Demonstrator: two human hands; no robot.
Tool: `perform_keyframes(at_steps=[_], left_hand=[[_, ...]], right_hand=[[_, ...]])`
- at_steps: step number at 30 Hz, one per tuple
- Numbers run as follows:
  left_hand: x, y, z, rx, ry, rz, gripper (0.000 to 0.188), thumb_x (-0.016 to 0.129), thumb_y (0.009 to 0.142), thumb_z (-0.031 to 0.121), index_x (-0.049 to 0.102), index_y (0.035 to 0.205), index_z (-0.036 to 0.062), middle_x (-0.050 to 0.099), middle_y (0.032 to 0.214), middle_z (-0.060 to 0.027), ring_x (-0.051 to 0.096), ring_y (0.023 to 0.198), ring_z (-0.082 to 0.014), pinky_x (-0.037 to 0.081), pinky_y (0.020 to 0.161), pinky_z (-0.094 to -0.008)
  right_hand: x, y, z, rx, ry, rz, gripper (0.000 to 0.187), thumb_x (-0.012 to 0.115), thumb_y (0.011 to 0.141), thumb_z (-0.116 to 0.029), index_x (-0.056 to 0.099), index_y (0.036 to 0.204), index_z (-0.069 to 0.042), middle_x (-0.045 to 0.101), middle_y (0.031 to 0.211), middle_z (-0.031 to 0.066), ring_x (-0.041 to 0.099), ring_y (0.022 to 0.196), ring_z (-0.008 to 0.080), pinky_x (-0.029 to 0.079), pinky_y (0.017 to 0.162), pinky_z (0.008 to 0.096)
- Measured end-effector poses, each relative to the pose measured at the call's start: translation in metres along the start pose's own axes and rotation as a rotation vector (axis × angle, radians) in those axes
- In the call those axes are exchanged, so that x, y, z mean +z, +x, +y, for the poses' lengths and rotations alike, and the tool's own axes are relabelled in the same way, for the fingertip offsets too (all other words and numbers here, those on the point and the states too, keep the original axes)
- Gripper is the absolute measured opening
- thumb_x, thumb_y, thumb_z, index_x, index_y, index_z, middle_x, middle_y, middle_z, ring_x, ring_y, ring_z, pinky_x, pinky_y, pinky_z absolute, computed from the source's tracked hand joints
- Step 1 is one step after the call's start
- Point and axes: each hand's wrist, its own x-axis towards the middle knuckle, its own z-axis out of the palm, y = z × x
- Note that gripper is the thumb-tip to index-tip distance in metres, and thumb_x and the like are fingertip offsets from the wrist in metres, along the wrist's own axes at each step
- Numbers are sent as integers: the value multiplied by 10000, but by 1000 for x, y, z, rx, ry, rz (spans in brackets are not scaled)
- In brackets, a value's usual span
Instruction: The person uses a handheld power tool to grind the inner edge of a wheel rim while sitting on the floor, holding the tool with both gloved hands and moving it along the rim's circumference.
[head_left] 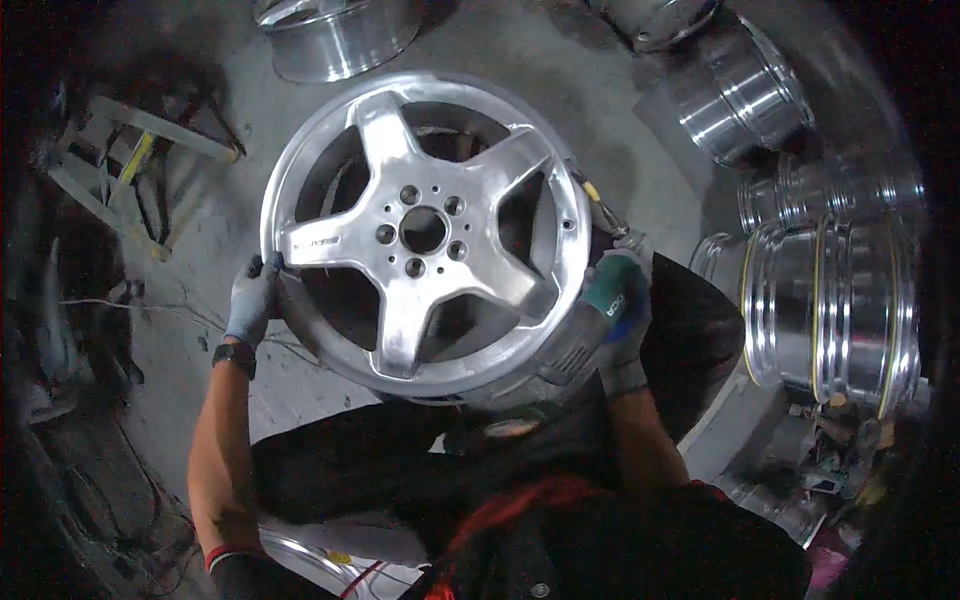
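Left hand (252, 302) clamped on edge of five-spoke alloy wheel (436, 277); right hand (634, 318) wrapped round green-and-grey power tool (610, 286), apparently die grinder, at wheel's right

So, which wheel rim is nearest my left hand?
The silver five-spoke rim in the middle; your left hand is at its edge, while the other rims are farther away.

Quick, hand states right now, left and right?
Left hand: at the silver wheel, grip can't be told.
Right hand: closed, holding the green-and-grey power tool.
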Motion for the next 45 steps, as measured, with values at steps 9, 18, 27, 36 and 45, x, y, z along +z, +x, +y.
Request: perform_keyframes(at_steps=[9, 18, 27, 36, 45], left_hand=[[-10, -10, -27, 31, -46, 75, 406, 649, 1017, 344, 645, 1184, -26, 658, 973, -32, 548, 830, -118, 472, 708, -287], [-1, -54, -31, -128, -170, -53, 402, 626, 1036, 363, 617, 1241, 18, 647, 958, -28, 585, 863, -114, 503, 716, -292], [-12, -58, -72, -210, -315, -60, 327, 606, 1047, 356, 637, 1176, 57, 596, 881, 22, 565, 767, -97, 497, 653, -273], [-16, -82, 46, 232, 1038, -9, 479, 586, 1004, 475, 693, 1026, 9, 720, 895, -198, 716, 830, -350, 551, 726, -451], [221, -246, 135, 629, 326, -905, 1135, 903, 727, 457, 294, 1545, -43, 582, 1369, -302, 589, 1295, -367, 467, 1097, -420]], right_hand=[[14, 13, 0, 100, 42, -64, 480, 568, 1017, -396, 568, 1369, -70, 658, 1247, 96, 679, 1101, 284, 594, 914, 438], [37, 70, -22, 198, -63, -21, 446, 614, 1002, -372, 583, 1324, -64, 674, 1168, 115, 698, 1051, 267, 625, 802, 419], [57, 95, -27, 267, -158, -139, 426, 615, 1001, -376, 576, 1301, -75, 701, 1116, 164, 716, 945, 241, 628, 750, 389], [35, 46, -59, 204, -150, -90, 456, 663, 963, -306, 568, 1310, -27, 687, 1151, 183, 705, 1000, 295, 600, 881, 459], [36, -47, -91, 107, -353, -170, 546, 684, 936, -341, 545, 1302, 39, 657, 1134, 175, 669, 995, 302, 574, 863, 458]])
